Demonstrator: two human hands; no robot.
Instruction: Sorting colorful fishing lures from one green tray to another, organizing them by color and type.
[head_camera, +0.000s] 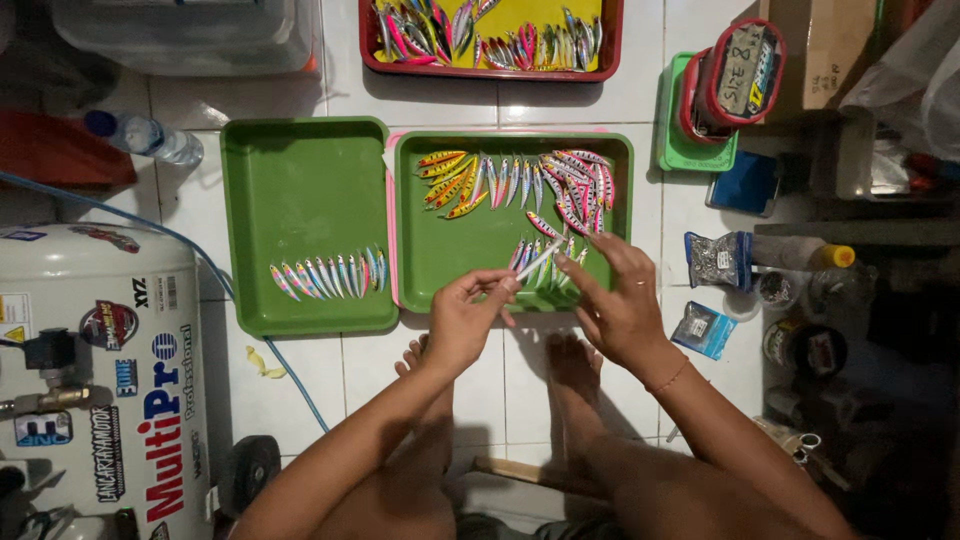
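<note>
Left hand (462, 318) pinches a slim lure (538, 260) by its tail over the right green tray (440, 262); right hand (612, 300) hovers open, fingertips touching the lure's other end.

Two green trays (300, 190) – two hands (545, 310)
</note>
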